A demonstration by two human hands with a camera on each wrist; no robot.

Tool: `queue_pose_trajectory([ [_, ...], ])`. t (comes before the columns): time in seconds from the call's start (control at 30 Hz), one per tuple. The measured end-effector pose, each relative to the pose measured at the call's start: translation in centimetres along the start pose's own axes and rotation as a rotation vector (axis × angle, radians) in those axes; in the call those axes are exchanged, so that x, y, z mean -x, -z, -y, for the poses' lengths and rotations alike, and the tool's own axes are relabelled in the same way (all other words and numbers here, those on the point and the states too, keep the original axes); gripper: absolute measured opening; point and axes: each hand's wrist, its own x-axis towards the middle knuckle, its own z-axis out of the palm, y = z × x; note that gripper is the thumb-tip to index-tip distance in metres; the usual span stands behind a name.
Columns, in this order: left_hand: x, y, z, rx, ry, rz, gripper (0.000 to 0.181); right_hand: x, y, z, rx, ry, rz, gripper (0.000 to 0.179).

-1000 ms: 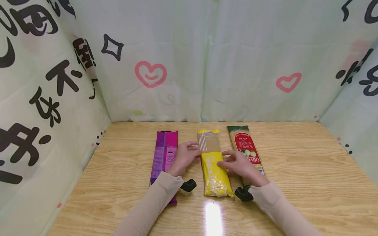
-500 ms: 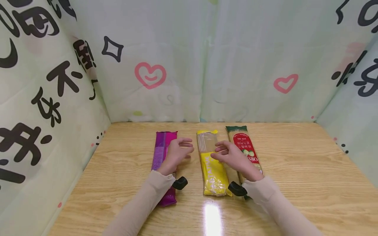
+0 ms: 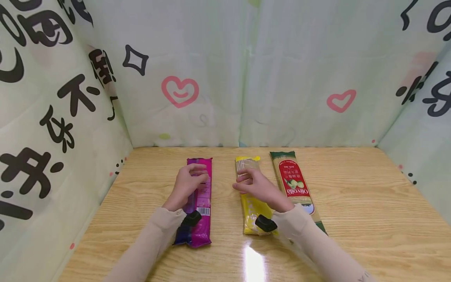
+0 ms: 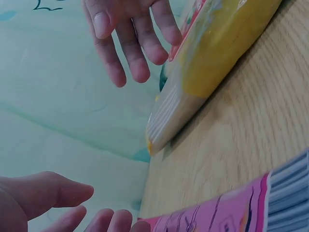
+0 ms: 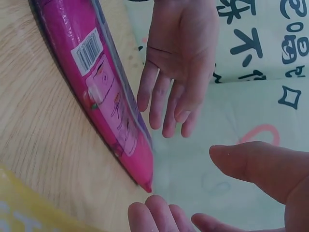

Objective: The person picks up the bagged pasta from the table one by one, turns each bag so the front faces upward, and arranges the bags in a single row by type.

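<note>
Hovering over the purple packet (image 3: 202, 231), the left hand (image 3: 186, 184) grips nothing; fingers loosely bent, thumb apart from them in its wrist view. One second ago its fingertips were at the left edge of the yellow packet (image 3: 251, 213). Half a second ago it was off that edge, over the purple packet's right side. Now further left again.

Right hand (image 3: 258, 186) likewise released: fingers slightly curved, nothing between them and the thumb. It was at the yellow packet's right edge one second ago; has since come up and shifted left, now above the middle of the packet, hiding part of the print. Left wrist view shows its fingertips near the packet, against the curtain (image 3: 289, 70).

Yellow packet lies flat on the wooden table (image 3: 370, 196), between the other two, in much the same place as in both earlier frames. Purple packet to its left, also about where it was; the barcode (image 3: 203, 211), previously behind the wrist, shows now. Red-labelled packet (image 3: 294, 176) to the right, slanting, lettering upside down from the head camera; its lower green end is partly uncovered as the right sleeve (image 3: 310, 235) has moved left. Left sleeve (image 3: 148, 235) shifted the same way. Right wrist view: yellow packet only in the lower left corner.
</note>
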Motion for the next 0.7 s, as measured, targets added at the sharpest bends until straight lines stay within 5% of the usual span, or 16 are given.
queue_pose_trajectory([
  [0.23, 0.0, 1.4, 0.1, 0.012, -0.014, 0.0, 0.038, -0.6, -1.0, 0.5, -0.035, 0.042, 0.026, 0.052],
  [0.7, 0.4, 3.6, 1.4, -0.015, 0.039, -0.057, 0.037, -1.5, -3.3, -0.1, -0.09, -0.009, 0.068, 0.056],
])
